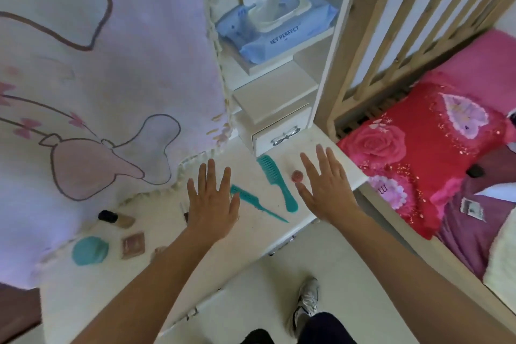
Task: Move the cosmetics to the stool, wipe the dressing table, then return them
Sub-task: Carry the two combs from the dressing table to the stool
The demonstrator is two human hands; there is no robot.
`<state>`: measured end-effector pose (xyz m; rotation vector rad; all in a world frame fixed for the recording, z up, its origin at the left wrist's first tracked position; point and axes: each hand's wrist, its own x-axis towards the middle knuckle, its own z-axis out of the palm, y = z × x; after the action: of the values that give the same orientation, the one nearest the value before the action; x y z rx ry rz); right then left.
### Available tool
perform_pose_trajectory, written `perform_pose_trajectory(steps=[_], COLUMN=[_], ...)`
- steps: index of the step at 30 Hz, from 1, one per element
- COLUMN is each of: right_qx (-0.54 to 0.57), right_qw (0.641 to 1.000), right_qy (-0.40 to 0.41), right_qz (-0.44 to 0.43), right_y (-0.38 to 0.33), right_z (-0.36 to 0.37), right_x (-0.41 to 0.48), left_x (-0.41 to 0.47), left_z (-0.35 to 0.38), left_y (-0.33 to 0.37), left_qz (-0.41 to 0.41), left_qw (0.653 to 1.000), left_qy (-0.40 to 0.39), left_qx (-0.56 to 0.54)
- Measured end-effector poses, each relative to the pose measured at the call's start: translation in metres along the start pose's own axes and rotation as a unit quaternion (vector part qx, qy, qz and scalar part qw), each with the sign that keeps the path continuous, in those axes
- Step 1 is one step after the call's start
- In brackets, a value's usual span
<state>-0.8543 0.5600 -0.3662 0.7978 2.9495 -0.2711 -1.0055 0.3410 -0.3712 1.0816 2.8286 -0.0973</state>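
A pack of wipes [276,28] is sitting on a shelf over the table's [251,234] back right corner, and a printed cloth [97,78] is hanging along its back edge. Two teal combs, one wide [275,179] and one thin [252,201], and a pink jar [297,176] are lying near the right edge. A bottle [116,218], a teal puff [90,250] and a brown compact [133,246] are lying further left. The left hand [213,204] and right hand [325,184] are hovering flat with fingers spread wide, holding nothing.

White desk [111,301], seen from above. On it, L to R: teal round compact [90,250], brown square compact [133,246], bottle [116,218] w/ black cap, thin teal tail comb [251,201], wide teal comb [276,181], small pink jar [297,176]. Drawer unit [279,134] stands at back R. Shelf [268,67] above holds blue wipes pack [276,33], lid open.
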Motion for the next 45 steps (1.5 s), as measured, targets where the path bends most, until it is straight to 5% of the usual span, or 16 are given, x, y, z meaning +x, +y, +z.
perform_pose_trajectory(steps=[7,16,27,35,45], right_qx=[0.038,0.056,0.2,0.226,0.263], right_qw=[0.992,0.98,0.966,0.94,0.955], right_qy=[-0.084,-0.178,-0.134,-0.221,-0.12], right_qz=[-0.089,-0.072,0.09,0.126,-0.068], right_y=[0.01,0.0,0.0,-0.004,-0.051], right_z=[0.026,0.112,0.13,0.124,0.058], right_x=[0.076,0.068,0.076,0.082,0.089], left_x=[0.015,0.036,0.068,0.064,0.015], left_z=[0.034,0.105,0.124,0.107,0.017], left_y=[0.032,0.063,0.055,0.048,0.007], left_qz=[-0.102,-0.098,-0.087,-0.117,-0.178], left_qw=[0.991,0.981,0.968,0.945,0.925], left_qy=[-0.066,-0.144,-0.152,-0.065,0.17], left_qx=[-0.054,-0.085,-0.181,-0.297,-0.289])
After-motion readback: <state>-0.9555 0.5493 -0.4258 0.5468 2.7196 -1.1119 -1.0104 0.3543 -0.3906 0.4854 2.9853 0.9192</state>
